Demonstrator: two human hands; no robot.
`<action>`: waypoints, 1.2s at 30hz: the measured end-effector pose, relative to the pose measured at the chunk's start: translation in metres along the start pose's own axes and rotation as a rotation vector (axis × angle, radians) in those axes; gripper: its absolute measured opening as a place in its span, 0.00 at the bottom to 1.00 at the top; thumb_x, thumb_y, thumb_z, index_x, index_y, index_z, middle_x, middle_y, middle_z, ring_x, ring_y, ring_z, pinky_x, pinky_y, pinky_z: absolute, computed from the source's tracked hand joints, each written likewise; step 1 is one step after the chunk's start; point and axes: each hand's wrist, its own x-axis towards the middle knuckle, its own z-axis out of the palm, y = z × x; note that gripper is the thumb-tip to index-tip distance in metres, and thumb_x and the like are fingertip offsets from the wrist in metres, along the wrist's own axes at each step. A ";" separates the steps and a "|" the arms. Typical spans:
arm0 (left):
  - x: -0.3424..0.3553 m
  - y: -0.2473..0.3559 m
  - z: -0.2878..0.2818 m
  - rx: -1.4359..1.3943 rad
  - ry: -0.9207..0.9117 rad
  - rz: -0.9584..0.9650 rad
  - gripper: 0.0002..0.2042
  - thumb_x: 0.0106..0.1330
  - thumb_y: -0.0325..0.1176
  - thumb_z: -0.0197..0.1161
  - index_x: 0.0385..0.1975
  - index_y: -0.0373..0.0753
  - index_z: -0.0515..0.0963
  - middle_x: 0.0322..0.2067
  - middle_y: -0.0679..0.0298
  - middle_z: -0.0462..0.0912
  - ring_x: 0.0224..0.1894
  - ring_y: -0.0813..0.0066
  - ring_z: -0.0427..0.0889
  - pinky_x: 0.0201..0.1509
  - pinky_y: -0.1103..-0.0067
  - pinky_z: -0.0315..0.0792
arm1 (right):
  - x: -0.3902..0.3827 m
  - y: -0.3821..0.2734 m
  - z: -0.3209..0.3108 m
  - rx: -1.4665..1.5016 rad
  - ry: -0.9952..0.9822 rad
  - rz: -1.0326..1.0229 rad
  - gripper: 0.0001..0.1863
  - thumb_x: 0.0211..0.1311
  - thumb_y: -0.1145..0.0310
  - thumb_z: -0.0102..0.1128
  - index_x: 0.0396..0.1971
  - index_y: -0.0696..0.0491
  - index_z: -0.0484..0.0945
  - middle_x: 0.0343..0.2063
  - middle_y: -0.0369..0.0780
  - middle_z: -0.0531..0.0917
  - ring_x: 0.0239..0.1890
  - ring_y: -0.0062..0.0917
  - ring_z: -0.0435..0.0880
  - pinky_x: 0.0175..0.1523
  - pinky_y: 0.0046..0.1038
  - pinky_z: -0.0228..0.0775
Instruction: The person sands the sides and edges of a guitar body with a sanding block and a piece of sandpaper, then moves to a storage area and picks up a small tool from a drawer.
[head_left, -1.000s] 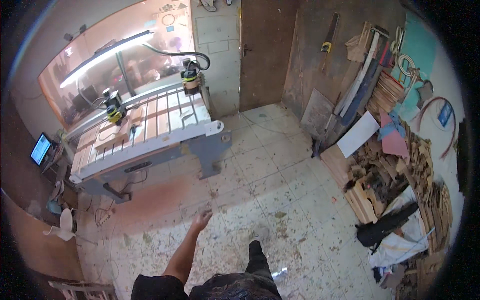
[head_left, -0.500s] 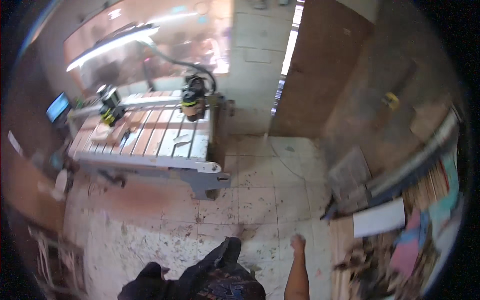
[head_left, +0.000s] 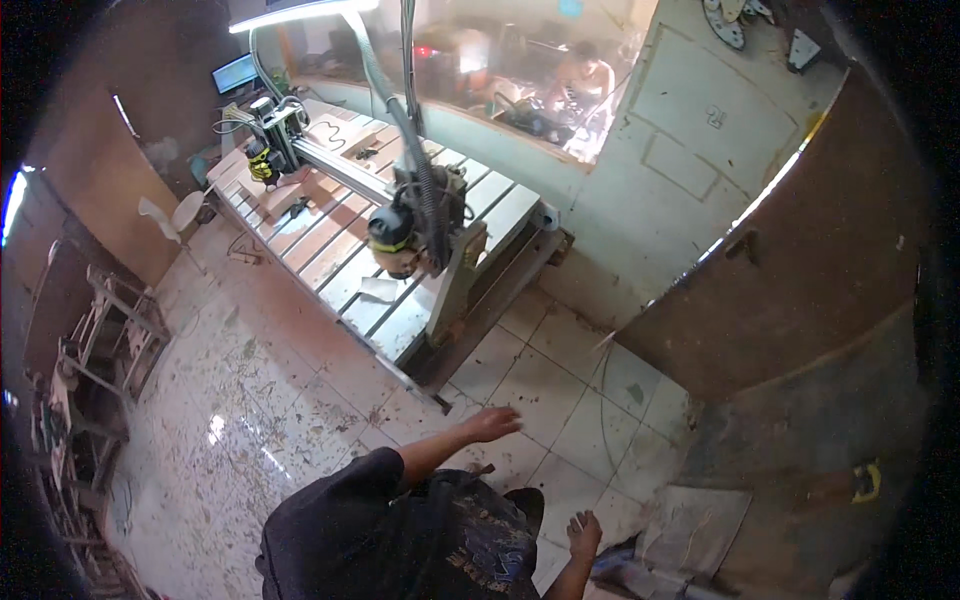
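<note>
Left hand [head_left: 492, 424] had its fingers loosely extended with nothing visible in them; right hand [head_left: 584, 535] had them half-curled, contents not discernible, near a grey panel [head_left: 697, 528]. Neither touched the slotted tabletop [head_left: 403, 328], where a wooden board [head_left: 277, 202] lay near the farther tool head [head_left: 261, 162]; no handling was under way, and work done or left could not be judged.

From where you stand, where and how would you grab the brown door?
Probably by the dark handle, whole-hand wrap, from the room side: it appears to stand out from the flat brown door, close to the edge lined by the bright gap. Its exact shape is unclear.
</note>
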 end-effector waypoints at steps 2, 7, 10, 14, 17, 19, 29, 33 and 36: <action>0.057 0.102 -0.019 -0.266 -0.016 0.048 0.27 0.69 0.54 0.55 0.55 0.35 0.73 0.51 0.46 0.79 0.52 0.51 0.79 0.55 0.65 0.73 | 0.035 -0.023 -0.026 0.077 0.069 0.060 0.25 0.65 0.55 0.57 0.59 0.49 0.70 0.51 0.42 0.78 0.47 0.36 0.77 0.48 0.40 0.70; 0.192 0.095 0.008 -0.010 0.109 -0.045 0.27 0.68 0.52 0.59 0.55 0.33 0.74 0.49 0.46 0.81 0.51 0.52 0.81 0.54 0.64 0.73 | 0.186 -0.137 -0.068 0.017 0.111 -0.143 0.13 0.64 0.58 0.58 0.40 0.52 0.77 0.34 0.36 0.79 0.32 0.26 0.77 0.37 0.33 0.70; 0.202 -0.025 0.051 0.187 0.226 -0.253 0.19 0.67 0.47 0.58 0.46 0.37 0.78 0.43 0.48 0.83 0.47 0.43 0.79 0.50 0.57 0.73 | 0.281 -0.309 -0.038 -0.572 0.085 -0.332 0.13 0.65 0.57 0.56 0.35 0.53 0.77 0.26 0.34 0.74 0.29 0.24 0.74 0.35 0.33 0.68; 0.072 -0.135 0.060 0.384 -0.099 -0.641 0.22 0.68 0.53 0.53 0.46 0.38 0.78 0.44 0.51 0.82 0.49 0.44 0.76 0.52 0.56 0.70 | 0.315 -0.543 0.124 -0.805 0.159 -1.069 0.26 0.65 0.55 0.59 0.52 0.62 0.73 0.48 0.49 0.80 0.51 0.41 0.79 0.55 0.38 0.68; 0.050 -0.092 0.073 0.157 -0.157 -0.964 0.22 0.67 0.53 0.54 0.43 0.38 0.78 0.41 0.53 0.81 0.45 0.48 0.76 0.49 0.59 0.70 | 0.326 -0.691 0.161 -0.957 0.243 -1.247 0.33 0.63 0.55 0.61 0.63 0.56 0.66 0.63 0.50 0.68 0.65 0.44 0.67 0.65 0.41 0.61; 0.041 -0.073 0.072 0.069 -0.164 -1.090 0.21 0.67 0.53 0.55 0.42 0.39 0.78 0.39 0.54 0.81 0.43 0.51 0.76 0.47 0.60 0.70 | 0.309 -0.752 0.224 -1.068 0.203 -1.202 0.36 0.61 0.51 0.62 0.62 0.58 0.67 0.59 0.51 0.72 0.62 0.46 0.70 0.66 0.41 0.59; 0.375 -0.095 -0.037 -0.099 -0.007 -0.771 0.20 0.65 0.53 0.57 0.34 0.39 0.78 0.30 0.60 0.80 0.31 0.64 0.75 0.38 0.68 0.69 | 0.370 -0.779 0.252 -1.175 0.078 -1.260 0.28 0.53 0.51 0.67 0.45 0.58 0.78 0.44 0.54 0.80 0.46 0.48 0.79 0.51 0.42 0.71; 0.554 -0.084 -0.112 -0.348 0.262 -0.499 0.20 0.64 0.53 0.58 0.31 0.40 0.78 0.26 0.63 0.79 0.27 0.70 0.75 0.34 0.71 0.69 | 0.280 -0.720 0.197 -1.350 0.114 -0.934 0.24 0.55 0.52 0.66 0.43 0.56 0.77 0.41 0.50 0.80 0.43 0.47 0.78 0.48 0.44 0.73; 0.646 -0.051 -0.124 -0.408 0.364 -0.396 0.19 0.65 0.51 0.58 0.25 0.39 0.76 0.21 0.65 0.76 0.24 0.73 0.73 0.31 0.73 0.67 | 0.232 -0.645 0.117 -1.558 0.334 -1.164 0.25 0.57 0.60 0.68 0.52 0.54 0.74 0.48 0.50 0.78 0.49 0.48 0.76 0.56 0.41 0.69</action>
